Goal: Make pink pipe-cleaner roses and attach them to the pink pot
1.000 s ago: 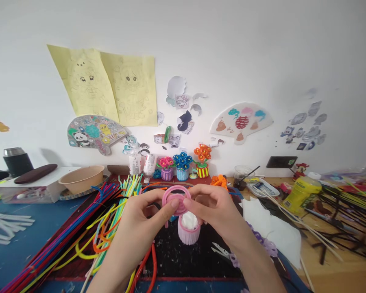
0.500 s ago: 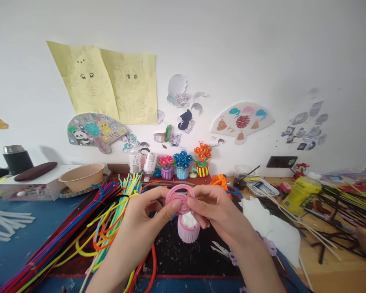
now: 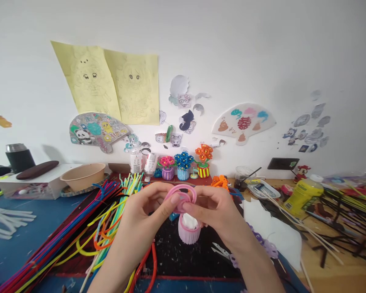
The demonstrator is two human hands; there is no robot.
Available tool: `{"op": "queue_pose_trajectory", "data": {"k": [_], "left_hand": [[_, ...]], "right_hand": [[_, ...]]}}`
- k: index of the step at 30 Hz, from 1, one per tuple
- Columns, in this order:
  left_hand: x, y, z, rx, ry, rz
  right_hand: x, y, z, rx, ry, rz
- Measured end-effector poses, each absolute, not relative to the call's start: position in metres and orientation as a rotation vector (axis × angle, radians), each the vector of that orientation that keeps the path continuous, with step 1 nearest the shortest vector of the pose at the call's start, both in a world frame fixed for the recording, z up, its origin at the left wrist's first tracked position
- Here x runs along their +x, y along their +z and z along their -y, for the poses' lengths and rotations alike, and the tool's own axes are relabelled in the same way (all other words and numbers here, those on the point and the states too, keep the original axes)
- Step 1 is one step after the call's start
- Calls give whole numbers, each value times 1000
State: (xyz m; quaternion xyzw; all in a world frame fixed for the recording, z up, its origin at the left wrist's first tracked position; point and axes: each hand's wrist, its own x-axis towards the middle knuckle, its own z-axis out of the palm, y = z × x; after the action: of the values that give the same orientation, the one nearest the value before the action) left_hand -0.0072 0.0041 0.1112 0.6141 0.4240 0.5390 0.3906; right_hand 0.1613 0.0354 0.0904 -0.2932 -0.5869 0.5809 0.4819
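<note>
Between my two hands is a fuzzy pink pipe cleaner (image 3: 181, 186), bent into a large loop with a smaller coil at its lower part. My left hand (image 3: 146, 213) pinches it from the left, thumb on the front. From the right, my right hand (image 3: 218, 209) grips the coil with thumb and fingers, partly covering it. Just below stands a small ribbed pink pot (image 3: 189, 234) with white stuffing inside, on a black mat (image 3: 177, 260). Scissors (image 3: 221, 249) lie by my right wrist, their lower part hidden.
Bundled coloured pipe cleaners (image 3: 110, 219) lie on the left. At the back stand three little pots of flowers, the middle one blue (image 3: 183, 160). White tissue (image 3: 271, 228), a yellow bottle (image 3: 303, 195) and black stems (image 3: 347, 228) are on the right. A blurred hand shows at the right edge.
My thumbs have shifted over the pink coil, the left one higher, and the coil's spiral is now more covered. The whole view has moved slightly. The pot stays in place.
</note>
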Motion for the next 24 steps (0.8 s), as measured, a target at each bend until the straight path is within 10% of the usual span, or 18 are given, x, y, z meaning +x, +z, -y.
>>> {"op": "queue_pose_trajectory", "data": {"k": [24], "left_hand": [[-6,110,0,1525,1468,-1255]], "right_hand": [[162,91,-34,-786,1356,1551]]}}
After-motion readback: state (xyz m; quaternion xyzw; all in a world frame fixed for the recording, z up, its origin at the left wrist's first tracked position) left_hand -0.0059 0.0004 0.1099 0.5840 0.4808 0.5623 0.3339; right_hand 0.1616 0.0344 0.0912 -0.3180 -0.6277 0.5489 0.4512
